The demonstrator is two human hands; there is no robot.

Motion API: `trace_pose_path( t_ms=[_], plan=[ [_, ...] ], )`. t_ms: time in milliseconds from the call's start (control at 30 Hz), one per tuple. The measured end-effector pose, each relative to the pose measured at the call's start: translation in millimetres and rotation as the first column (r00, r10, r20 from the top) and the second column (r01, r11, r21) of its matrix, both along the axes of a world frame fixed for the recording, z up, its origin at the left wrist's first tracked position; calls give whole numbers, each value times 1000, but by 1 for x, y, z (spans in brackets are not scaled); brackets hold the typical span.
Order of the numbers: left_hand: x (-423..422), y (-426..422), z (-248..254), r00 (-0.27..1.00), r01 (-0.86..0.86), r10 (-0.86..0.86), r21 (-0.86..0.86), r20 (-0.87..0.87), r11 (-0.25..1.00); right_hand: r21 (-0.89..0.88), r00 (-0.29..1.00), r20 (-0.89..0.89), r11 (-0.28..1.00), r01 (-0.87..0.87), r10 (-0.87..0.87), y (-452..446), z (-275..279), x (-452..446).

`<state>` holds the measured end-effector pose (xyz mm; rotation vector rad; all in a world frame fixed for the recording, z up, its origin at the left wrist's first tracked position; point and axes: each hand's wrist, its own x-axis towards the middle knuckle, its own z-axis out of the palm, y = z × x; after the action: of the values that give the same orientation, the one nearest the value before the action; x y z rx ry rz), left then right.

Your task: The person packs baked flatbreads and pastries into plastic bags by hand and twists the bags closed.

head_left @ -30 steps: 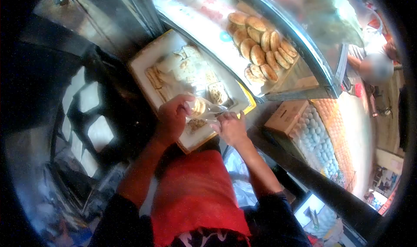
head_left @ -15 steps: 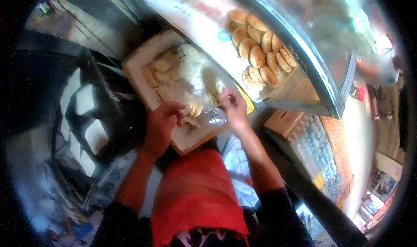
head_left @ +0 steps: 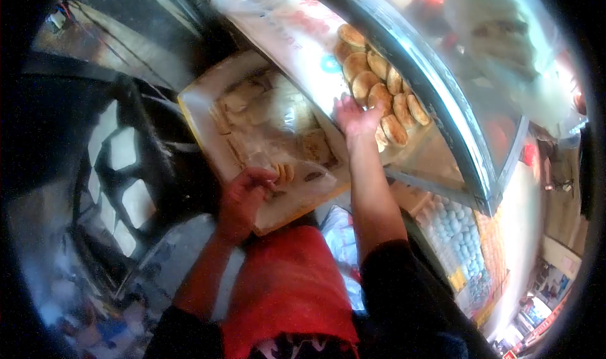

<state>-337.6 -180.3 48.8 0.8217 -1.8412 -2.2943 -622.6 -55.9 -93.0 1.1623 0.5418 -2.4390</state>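
Observation:
My left hand (head_left: 245,201) is closed, pinching what looks like a clear plastic bag (head_left: 312,177) over the near end of a shallow box (head_left: 293,215). Inside the box lie flat, pale-brown baked pieces (head_left: 243,97), partly under clear plastic. My right hand (head_left: 358,118) is stretched out with its fingers apart and holds nothing I can see. It is at the left edge of a pile of round browned flatbreads (head_left: 380,97), close beside the nearest ones. Whether it touches them I cannot tell.
A metal-framed glass case (head_left: 454,100) curves over the flatbreads, which lie on a white printed cloth (head_left: 297,18). To the right are several pale blue eggs (head_left: 457,223). A dark rack-like thing with pale panels (head_left: 123,147) stands left. A red apron (head_left: 290,283) covers my front.
My right hand has left the box, moving up and right to the flatbreads, and its fingers have opened. My left hand has shifted slightly down and right, keeping its pinch.

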Motion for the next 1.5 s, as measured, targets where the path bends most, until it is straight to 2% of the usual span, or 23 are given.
trace_pose_path(
  t_ms=[133, 233, 300, 400, 500, 567, 600, 700, 767, 900, 1000, 1033, 1100, 1133, 1167, 1233, 1267, 1400, 1500],
  plan=[
    [1, 5, -4, 995, -5, 4, 10, 98, 1000, 19, 998, 30, 998, 59, -59, -8, -9, -13],
    [2, 9, -5, 995, 41, -37, -40, 90, 998, -4, 990, 99, 994, 105, -104, -12, -8, -16],
    [2, 10, -6, 985, 92, -80, -74, 154, 993, -9, 988, 91, 992, 123, -122, -14, -20, -18],
    [-2, 10, -4, 983, 120, -107, -78, 152, 990, -66, 997, 27, 995, 70, -68, -14, -26, -12],
    [-5, 9, -2, 983, 125, -115, -60, 144, 990, -80, 1000, -20, 997, 17, -19, -31, -8, -1],
    [-7, 9, 1, 982, 127, -115, -74, 153, 989, 46, 1000, -22, 999, -12, 13, -39, -1, 1],
    [-7, 9, 2, 981, 127, -112, -88, 162, 988, 29, 992, -129, 1000, -1, 5, -38, -20, -2],
    [-7, 5, 6, 976, 135, -114, -106, 184, 985, 85, 974, -208, 993, -79, 96, -27, -45, -30],
    [-6, 4, 10, 977, 132, -107, -137, 182, 982, 42, 970, -241, 999, 1, 9, -35, -35, -39],
    [6, -1, 4, 977, 156, -119, -217, 175, 964, 121, 941, -338, 993, 12, 29, -42, -26, -40],
    [10, 0, -5, 993, 111, -89, -325, 84, 939, 172, 956, -277, 974, 150, -99, -51, -4, -38],
    [12, -2, -4, 992, 110, -85, -330, 88, 938, 166, 957, -273, 975, 147, -98, -52, -7, -38],
    [17, -5, -2, 988, 140, -110, -332, 109, 933, 177, 965, -255, 979, 103, -56, -48, -21, -47],
    [17, -6, 1, 988, 139, -108, -339, 110, 930, 221, 986, -167, 975, 28, 10, -46, -21, -50],
    [18, -6, 7, 988, 117, -83, -280, 131, 953, 214, 986, -166, 977, 27, 9, -45, -23, -51],
    [22, -8, 14, 987, 88, -54, -223, 154, 971, 205, 955, -297, 975, 79, -15, -46, -20, -50],
    [25, -9, 15, 987, 90, -59, -207, 152, 974, 315, 967, -255, 947, 61, 23, -42, -17, -47],
    [30, -8, 13, 990, 63, -40, -170, 134, 983, 325, 966, -257, 941, 96, -10, -28, 7, -20],
    [33, -12, 13, 986, 85, -63, -143, 157, 986, 414, 929, -321, 910, -35, 182, 0, 13, 24]
  ],
)
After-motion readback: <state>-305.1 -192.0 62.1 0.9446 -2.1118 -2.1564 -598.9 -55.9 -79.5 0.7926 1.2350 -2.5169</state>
